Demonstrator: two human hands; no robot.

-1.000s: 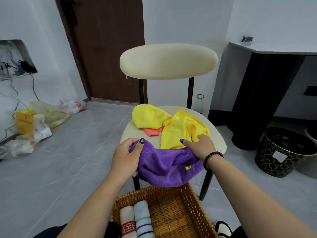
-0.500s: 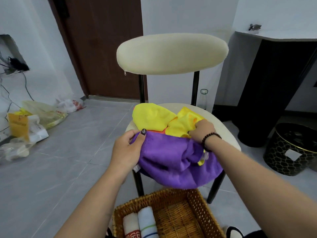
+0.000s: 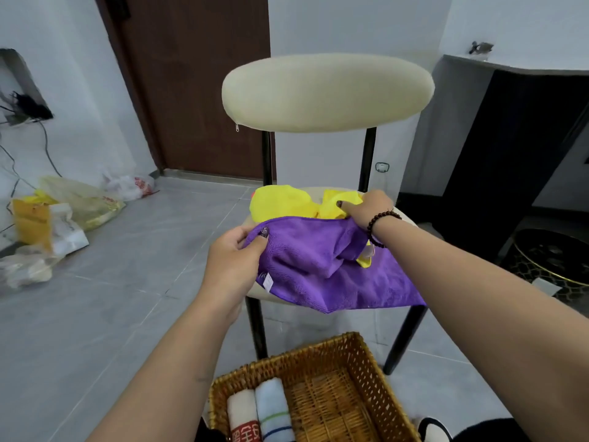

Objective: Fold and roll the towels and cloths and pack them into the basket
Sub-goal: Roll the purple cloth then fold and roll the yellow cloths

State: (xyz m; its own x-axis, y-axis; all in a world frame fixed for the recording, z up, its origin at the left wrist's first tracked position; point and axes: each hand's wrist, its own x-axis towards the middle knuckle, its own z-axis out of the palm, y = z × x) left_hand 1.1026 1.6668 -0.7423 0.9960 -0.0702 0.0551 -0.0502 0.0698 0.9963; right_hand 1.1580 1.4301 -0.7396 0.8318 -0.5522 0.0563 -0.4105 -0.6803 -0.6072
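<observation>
A purple cloth (image 3: 322,266) is stretched over the front of the cream chair seat (image 3: 255,293), its near edge hanging off. My left hand (image 3: 236,256) pinches its left corner between thumb and fingers. My right hand (image 3: 366,208) grips its far right corner, pressing against the yellow cloths (image 3: 280,202) heaped behind it. A wicker basket (image 3: 360,355) sits on the floor below, with two rolled towels, a white one (image 3: 242,416) and a light blue one (image 3: 272,406), at its left side.
The chair's padded backrest (image 3: 328,90) rises behind the seat. Plastic bags (image 3: 60,218) lie on the tiled floor at left. A black patterned bin (image 3: 551,263) stands at right beside a dark cabinet (image 3: 510,148). A brown door (image 3: 197,84) is behind.
My right hand has moved up and back along the purple cloth's edge, pulling it taut between both hands. The cloth now lies spread wider across the seat.
</observation>
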